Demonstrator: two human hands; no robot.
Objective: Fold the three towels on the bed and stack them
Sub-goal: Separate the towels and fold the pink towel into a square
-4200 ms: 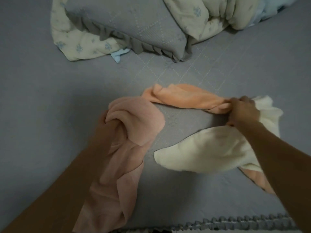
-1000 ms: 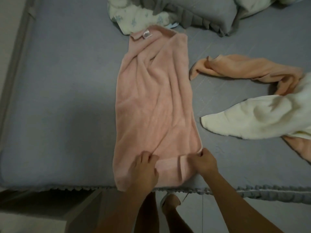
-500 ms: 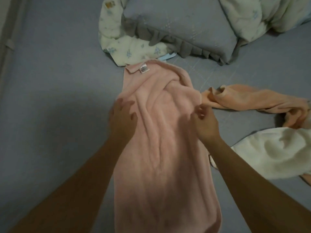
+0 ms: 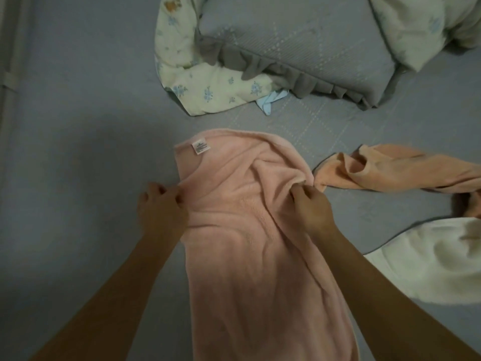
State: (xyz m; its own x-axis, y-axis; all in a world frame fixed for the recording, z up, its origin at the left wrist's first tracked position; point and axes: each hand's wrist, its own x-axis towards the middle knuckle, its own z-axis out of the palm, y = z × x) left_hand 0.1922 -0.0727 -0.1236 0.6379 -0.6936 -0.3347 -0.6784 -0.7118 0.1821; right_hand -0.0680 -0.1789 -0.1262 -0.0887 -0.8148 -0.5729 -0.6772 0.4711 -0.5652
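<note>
Pink towel [image 4: 250, 230] spread lengthwise on the bed [image 4: 78, 152], label corner far. Left hand [image 4: 161, 212] pinching its left edge, right hand [image 4: 311, 207] gripping the right edge. Orange towel [image 4: 390, 170] and white towel [image 4: 429, 259] crowding the right; bare sheet open leftward.

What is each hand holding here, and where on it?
Both hold the pink towel: left hand pinches its left edge, right hand its bunched right edge, near the far end.
</note>
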